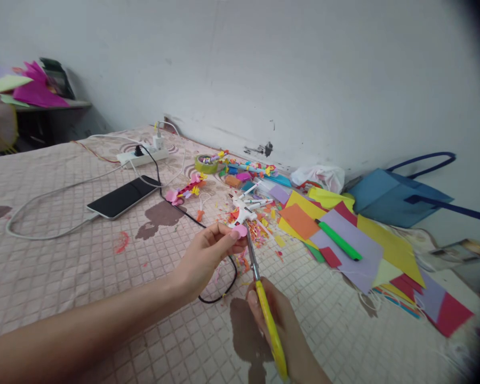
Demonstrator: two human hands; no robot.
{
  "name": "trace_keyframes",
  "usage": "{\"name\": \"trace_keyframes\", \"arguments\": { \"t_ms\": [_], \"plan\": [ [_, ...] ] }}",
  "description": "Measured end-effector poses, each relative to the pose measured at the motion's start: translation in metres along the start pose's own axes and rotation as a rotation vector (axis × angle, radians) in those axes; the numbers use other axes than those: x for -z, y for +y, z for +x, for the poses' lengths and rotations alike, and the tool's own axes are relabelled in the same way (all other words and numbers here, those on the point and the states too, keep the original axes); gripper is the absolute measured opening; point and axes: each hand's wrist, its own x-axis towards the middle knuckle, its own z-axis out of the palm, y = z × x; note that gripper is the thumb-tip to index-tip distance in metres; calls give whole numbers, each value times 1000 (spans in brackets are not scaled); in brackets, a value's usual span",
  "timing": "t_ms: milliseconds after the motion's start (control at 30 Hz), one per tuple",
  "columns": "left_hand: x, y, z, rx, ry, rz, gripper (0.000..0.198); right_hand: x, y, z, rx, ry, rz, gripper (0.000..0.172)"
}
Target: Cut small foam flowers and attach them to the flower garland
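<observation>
1. Two hands of mine are at work above a quilted cloth (84, 272): my left hand (212, 245) comes in from the lower left, my right hand (278, 312) from below.
2. My left thumb and fingers are closed in a pinch on a small pink piece (240, 231) with a rounded edge, held out near the middle of the view.
3. My right fingers are wrapped about the yellow handle of the scissors (270, 325), whose metal blades point away from me and reach up right beside the pink piece. I cannot tell whether the blades are parted or touch it.
4. Just beyond my left fingertips lies a white glue gun (244, 213), with colourful paper scraps (260, 234) strewn around it.
5. To the right, coloured sheets (354, 261) overlap, a green marker (340, 240) lying across them; behind these sits a blue bag (396, 194) near the wall (304, 80).
6. To the left, a dark-screened phone (124, 197) lies with a pale cable at its near end, and a white power strip (144, 157) is farther back.
7. Between the phone and the glue gun rests a decorated pink stick (188, 189), nearer me than a roll of green tape (206, 165).
</observation>
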Motion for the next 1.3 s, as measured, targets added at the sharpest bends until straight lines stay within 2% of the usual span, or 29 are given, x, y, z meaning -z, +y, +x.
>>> {"name": "trace_keyframes", "arguments": {
  "t_ms": [200,533,733,933,1300],
  "plan": [
    [0,0,1,-10,-6,0,16,3,4,0,-4,17,8,32],
    [0,1,0,-26,-15,21,16,1,-5,1,-37,25,49,30],
    [2,2,3,-7,-36,44,16,7,-5,-1,-30,-15,42,30],
    [6,5,7,9,-83,72,16,12,-3,-1,-22,-18,-6,33],
    [9,14,12,22,-155,110,18,16,-14,-3,-71,17,-1,26]
  ]
}}
